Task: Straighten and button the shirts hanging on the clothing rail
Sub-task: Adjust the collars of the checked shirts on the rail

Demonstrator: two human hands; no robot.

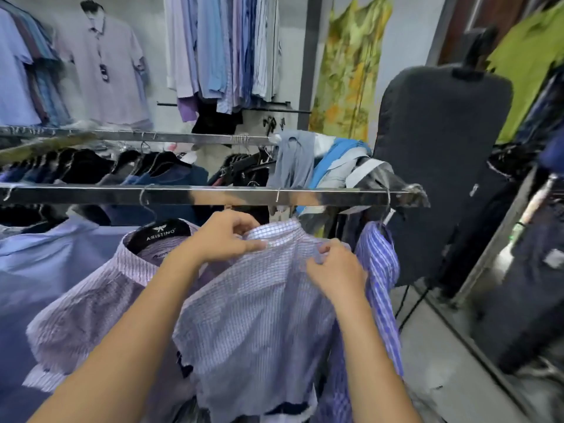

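Here, the pale lilac-and-white fine-checked woven shirt [259, 315] hangs from the flat chrome clothing rail [320, 195], between a purple pin-striped shirt [100, 300] on a black moulded hanger [161, 233] and a blue-and-white striped shirt [378, 264].

Hand state:
- The left hand [225, 239] has its fingers curled and pinches the upper edge of the collar.
- The right hand [335, 273] has its fingers curled and pinches a fold of cloth at the collar's far side, near the shoulder.

Expected handling: the checked shirt is judged light, thin and limp. It drapes in soft folds and carries fine creases, so it will follow any pull and swing on its hook rather than resist. The collar band appears the stiffest part, being doubled cloth, and is the correct place to take hold for squaring the garment on its hanger. For buttoning, grip the two front edges just beside each button; neither buttons nor placket can be made out in this view.

Materials: the rail is polished, mirror-like metal. The hanger is smooth and dark with white lettering. The neighbouring shirts are similar light weaves, striped rather than checked. A dark padded board [442, 148] stands upright beyond the rail end.
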